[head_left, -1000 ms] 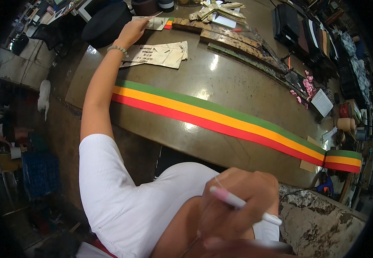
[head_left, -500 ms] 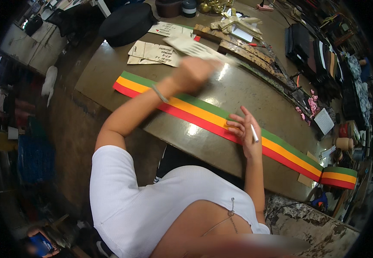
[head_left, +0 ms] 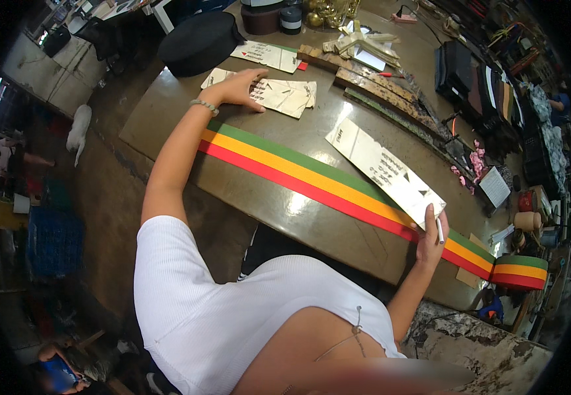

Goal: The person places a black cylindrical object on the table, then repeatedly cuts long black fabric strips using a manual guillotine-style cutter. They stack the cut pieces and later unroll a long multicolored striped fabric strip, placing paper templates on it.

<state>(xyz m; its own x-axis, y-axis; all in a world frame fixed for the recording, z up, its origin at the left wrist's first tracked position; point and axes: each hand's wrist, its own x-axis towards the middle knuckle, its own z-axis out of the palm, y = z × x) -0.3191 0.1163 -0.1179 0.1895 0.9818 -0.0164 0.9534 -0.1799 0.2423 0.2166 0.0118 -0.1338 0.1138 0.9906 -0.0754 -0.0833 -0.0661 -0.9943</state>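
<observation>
A wide green, yellow and red striped band (head_left: 312,179) stretches across the table, from under my left forearm to its roll (head_left: 521,271) at the right. My right hand (head_left: 431,238) pinches the near end of a long cream card template (head_left: 385,163) with handwriting and small cut-outs. That same hand also has a slim white stick (head_left: 440,230), perhaps a pen, between its fingers. The template lies slantwise, partly over the band. With fingers and thumb apart, my left hand (head_left: 234,91) rests at a few overlapping card templates (head_left: 285,96) farther left.
A round black case (head_left: 198,43) stands at the far left, near another card template (head_left: 269,55). Worn wooden strips (head_left: 381,85) run along the far side. Dark folded pieces (head_left: 456,69) and a small white pad (head_left: 495,186) are at the right. The table's near edge (head_left: 279,230) faces me.
The card template has come down and right from my left hand into my right hand's grip. My left hand has moved left to the other templates; my right hand has shifted right.
</observation>
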